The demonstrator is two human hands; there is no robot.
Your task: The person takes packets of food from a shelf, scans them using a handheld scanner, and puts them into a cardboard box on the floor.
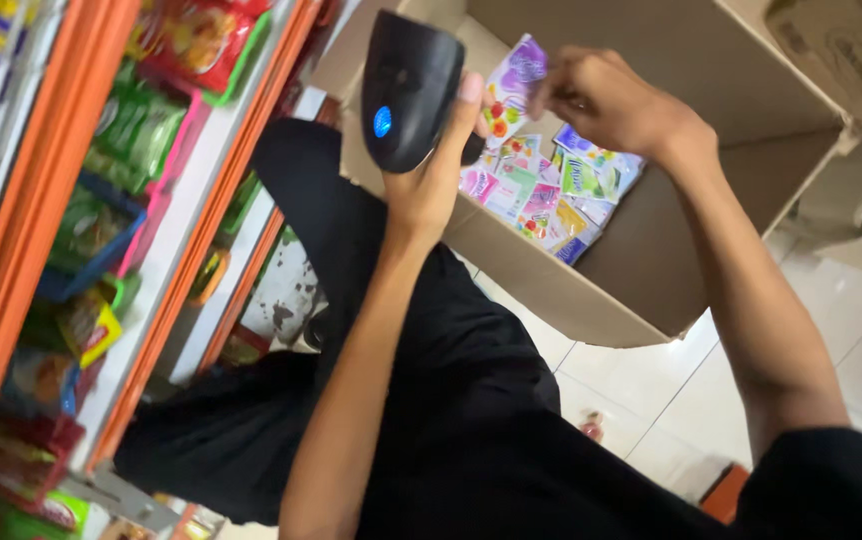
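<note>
The left hand (429,185) had its fingers clamped round a black handheld scanner (409,88) just left of a purple-and-white sachet (507,88), which the right hand (616,105) pinched by its upper right edge above the loose sachets (541,190) in the cardboard box (651,290).

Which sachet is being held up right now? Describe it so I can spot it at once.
Find the open cardboard box at upper right, with colourful sachets on its bottom. The right hand pinches one white and purple sachet above them, beside the black scanner in the left hand. It alone is lifted.
</note>
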